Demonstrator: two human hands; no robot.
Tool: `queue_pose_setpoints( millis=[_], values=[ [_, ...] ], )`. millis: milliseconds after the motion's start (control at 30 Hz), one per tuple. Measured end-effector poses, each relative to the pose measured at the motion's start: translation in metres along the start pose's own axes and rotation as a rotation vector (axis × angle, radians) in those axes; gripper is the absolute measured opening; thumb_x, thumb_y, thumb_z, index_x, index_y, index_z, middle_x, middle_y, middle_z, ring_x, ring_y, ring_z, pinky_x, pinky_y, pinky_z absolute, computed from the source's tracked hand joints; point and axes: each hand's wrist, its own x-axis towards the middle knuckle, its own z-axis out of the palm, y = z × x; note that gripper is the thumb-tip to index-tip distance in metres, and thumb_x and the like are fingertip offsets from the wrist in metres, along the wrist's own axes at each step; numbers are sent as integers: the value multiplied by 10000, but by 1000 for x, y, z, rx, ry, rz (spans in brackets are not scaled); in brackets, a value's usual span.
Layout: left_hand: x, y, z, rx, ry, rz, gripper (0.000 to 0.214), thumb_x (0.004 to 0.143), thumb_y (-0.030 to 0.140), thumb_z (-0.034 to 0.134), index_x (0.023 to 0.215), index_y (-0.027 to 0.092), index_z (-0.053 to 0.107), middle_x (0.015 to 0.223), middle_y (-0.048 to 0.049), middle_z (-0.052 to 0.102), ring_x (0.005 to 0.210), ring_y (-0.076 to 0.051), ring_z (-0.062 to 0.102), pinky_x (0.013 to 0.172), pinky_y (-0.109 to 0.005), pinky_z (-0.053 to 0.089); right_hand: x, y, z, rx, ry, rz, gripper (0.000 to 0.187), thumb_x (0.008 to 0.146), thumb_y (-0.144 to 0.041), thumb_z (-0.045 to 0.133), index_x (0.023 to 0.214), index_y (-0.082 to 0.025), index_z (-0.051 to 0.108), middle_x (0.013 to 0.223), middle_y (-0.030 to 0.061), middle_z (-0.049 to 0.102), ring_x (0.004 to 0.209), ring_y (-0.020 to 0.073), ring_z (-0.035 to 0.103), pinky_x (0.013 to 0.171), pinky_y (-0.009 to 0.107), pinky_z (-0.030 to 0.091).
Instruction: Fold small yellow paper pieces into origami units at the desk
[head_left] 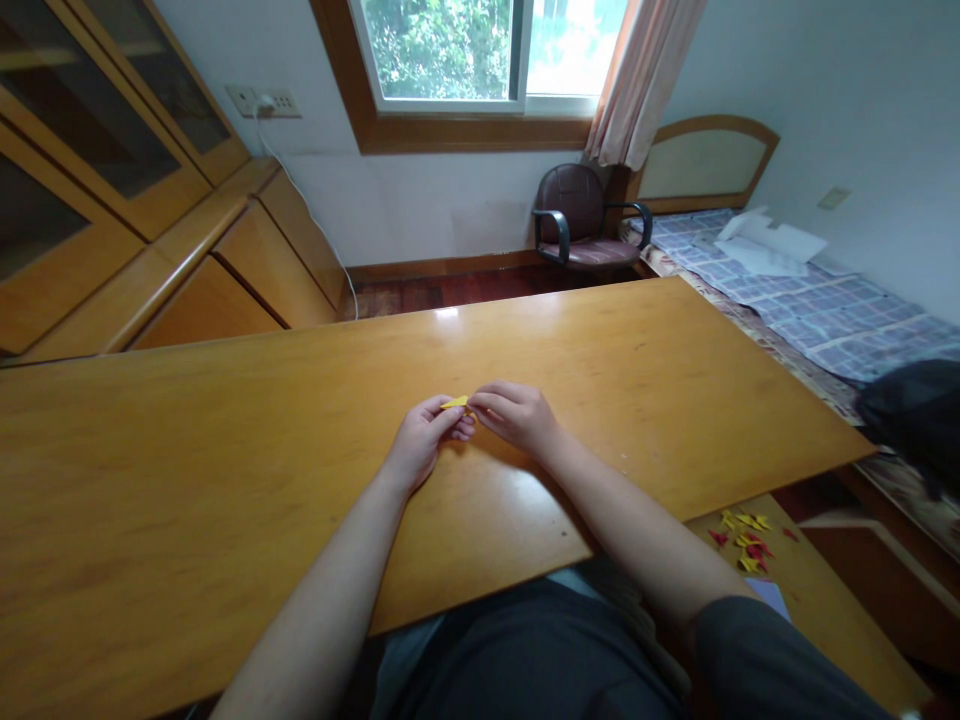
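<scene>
Both of my hands meet over the middle of a long wooden table (225,480). Between them is a small folded piece of yellow paper (454,403). My left hand (424,440) pinches it from the left with thumb and fingers closed. From the right, my right hand (517,415) pinches the same piece, fingers curled. Both wrists rest on the tabletop.
A pile of small red and yellow folded paper pieces (745,540) lies on a lower wooden surface at my right. A bed with a patterned cover (825,310) stands at the right, a dark chair (577,215) beyond the table, wooden cabinets (112,200) at the left.
</scene>
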Motion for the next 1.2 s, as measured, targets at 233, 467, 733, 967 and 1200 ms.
queue_pose_setpoints(
  millis=[233, 467, 733, 967, 1200],
  values=[
    [0, 1, -2, -51, -15, -31, 240, 705, 359, 783, 792, 157, 685, 703, -35, 706, 603, -137, 645, 588, -238, 508, -1, 1, 0, 11, -12, 5, 199, 963, -345, 563, 971, -259, 743, 992, 78, 742, 865, 164, 684, 799, 264, 531],
    [-1, 0, -3, -100, -34, -36, 223, 727, 339, 765, 828, 155, 688, 736, -40, 726, 607, -131, 660, 626, -243, 531, -1, 3, -1, 36, -12, 8, 194, 963, -342, 566, 979, -252, 737, 998, 85, 738, 880, 168, 686, 822, 271, 537],
    [-1, 0, -4, -112, -45, -45, 294, 718, 410, 801, 817, 155, 692, 714, -36, 725, 602, -124, 666, 601, -215, 530, -1, 2, 0, -30, -20, -26, 216, 978, -329, 537, 977, -253, 739, 999, 73, 743, 860, 158, 679, 796, 255, 521],
    [0, 1, -2, -26, 6, -17, 339, 705, 463, 800, 781, 159, 670, 658, -23, 704, 581, -138, 670, 580, -231, 534, 0, -2, -4, -52, -29, -63, 208, 980, -304, 537, 960, -257, 738, 970, 58, 743, 815, 141, 670, 744, 238, 496],
    [0, -2, -1, 144, 25, 107, 325, 787, 468, 740, 847, 158, 667, 734, -39, 741, 632, -178, 710, 644, -291, 583, 1, 0, 0, 40, 49, -78, 151, 960, -293, 574, 938, -221, 704, 945, 66, 724, 783, 133, 665, 723, 237, 522]
  ],
)
